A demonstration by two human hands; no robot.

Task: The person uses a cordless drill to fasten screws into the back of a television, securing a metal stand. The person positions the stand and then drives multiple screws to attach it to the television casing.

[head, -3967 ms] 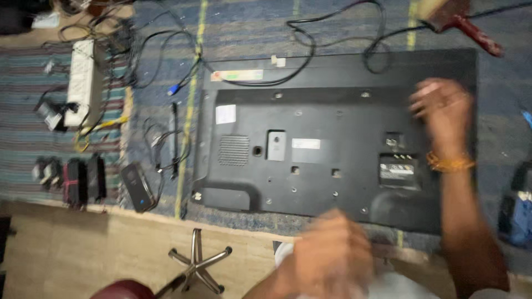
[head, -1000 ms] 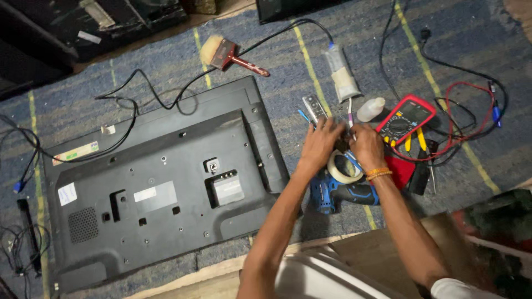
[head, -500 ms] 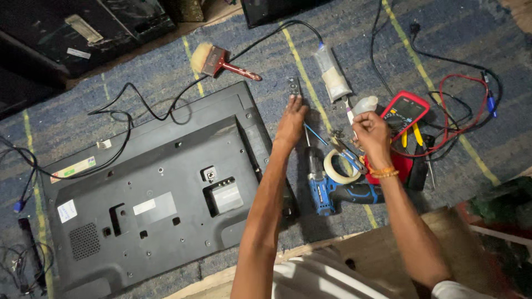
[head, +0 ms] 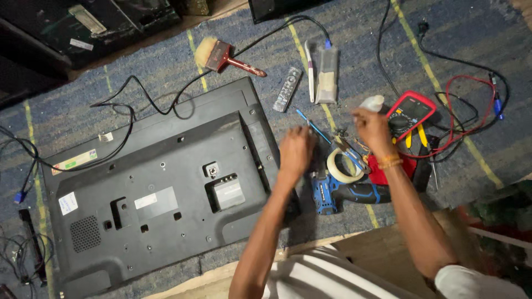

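Blue rug (head: 166, 61) with yellow stripes; black television back (head: 160, 194); blue drill (head: 343, 192); red multimeter (head: 409, 113); red-handled brush (head: 224, 57).

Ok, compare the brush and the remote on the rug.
The brush has a red handle and pale bristles; the remote is a grey slab with buttons. The brush lies nearly crosswise; the remote points more up the rug. Both lie flat on the rug, above the left hand.

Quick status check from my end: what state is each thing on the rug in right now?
Television: face down, back cover on.
Cordless drill: lying on its side, unheld.
Tape roll: flat.
Multimeter: face up, leads attached.
Brush: lying loose.
Remote: lying loose.
Left hand: above the drill.
Right hand: beside the multimeter; grip unclear.
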